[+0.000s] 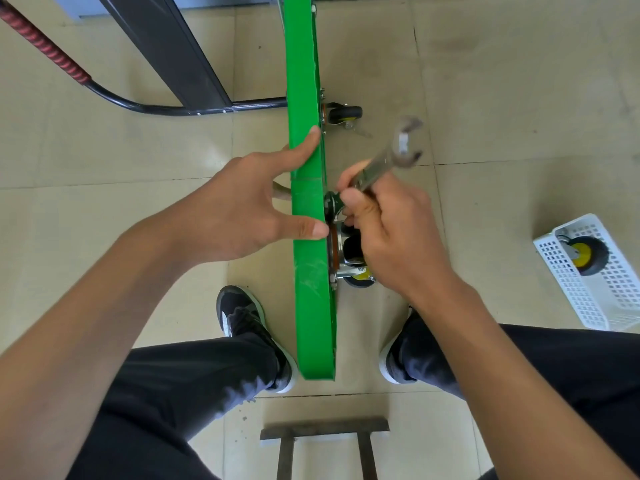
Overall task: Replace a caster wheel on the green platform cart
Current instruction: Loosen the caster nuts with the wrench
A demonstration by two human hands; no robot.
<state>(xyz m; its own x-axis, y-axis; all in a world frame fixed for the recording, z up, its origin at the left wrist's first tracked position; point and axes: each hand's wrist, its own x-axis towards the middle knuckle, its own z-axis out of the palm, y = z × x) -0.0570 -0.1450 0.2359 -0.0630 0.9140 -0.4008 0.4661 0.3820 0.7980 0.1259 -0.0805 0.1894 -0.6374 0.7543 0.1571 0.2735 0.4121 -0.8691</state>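
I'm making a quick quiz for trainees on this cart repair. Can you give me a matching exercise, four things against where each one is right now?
Things:
1. silver open-ended metal wrench
2. loose black caster wheel with yellow hub
3. green platform cart deck
4. red-wrapped black tubular cart handle

Places:
A. lying in the white perforated plastic basket on the floor
B. standing on its edge between the person's feet
C. gripped in the right hand beside the cart's near caster
D. stretching across the floor at upper left

Pairs: 1-C, 2-A, 3-B, 4-D
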